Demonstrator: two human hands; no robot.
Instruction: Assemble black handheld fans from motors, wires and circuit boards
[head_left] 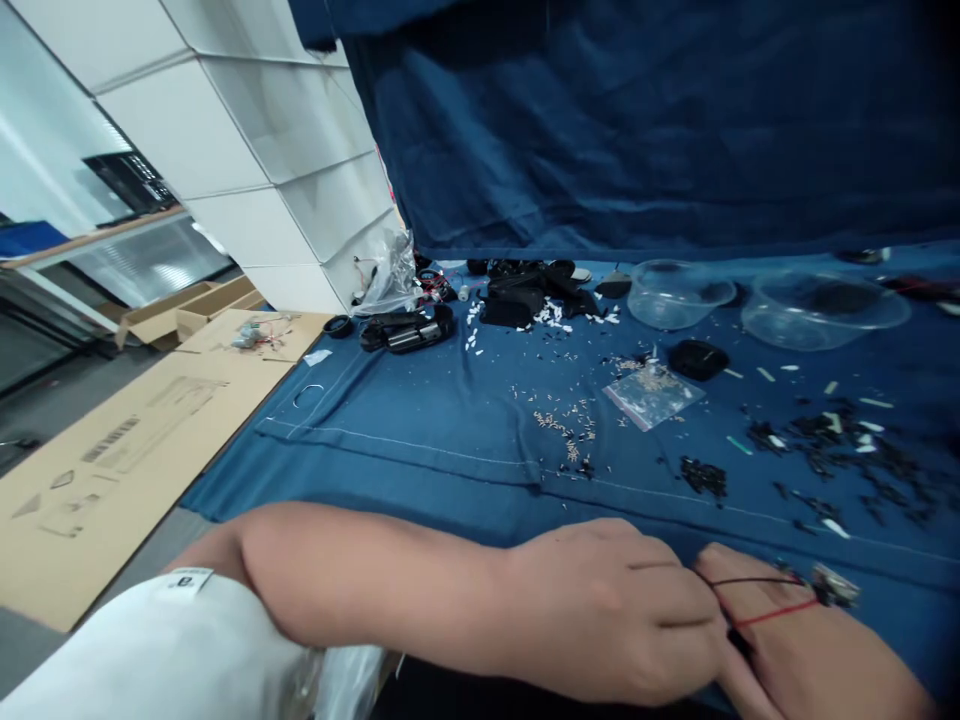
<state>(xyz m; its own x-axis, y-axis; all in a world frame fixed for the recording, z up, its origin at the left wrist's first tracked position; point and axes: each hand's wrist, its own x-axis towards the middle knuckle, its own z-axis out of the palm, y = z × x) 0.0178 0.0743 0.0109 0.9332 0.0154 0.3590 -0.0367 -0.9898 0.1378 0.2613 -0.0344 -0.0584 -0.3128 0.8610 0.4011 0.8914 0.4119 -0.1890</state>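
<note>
Where our left hand reaches across from the left along the near edge of the blue-cloth-covered desk, its fingers curl down together, and its grip looks pinched on the thin red and black wires. These wires run over the top of our right hand, which lies just beside the left hand and touches it. We cannot tell whether the right grip is apart or together, since its fingers are hidden. At the far end of the wires sits a small grey component, at the edge of the right hand. Beyond our hands, scattered black plastic bits lie on the cloth, with a clear plastic bag of pale small parts near the middle. Two clear plastic bowls stand side by side further back. A flat brown cardboard sheet lies to the left of the desk.
</note>
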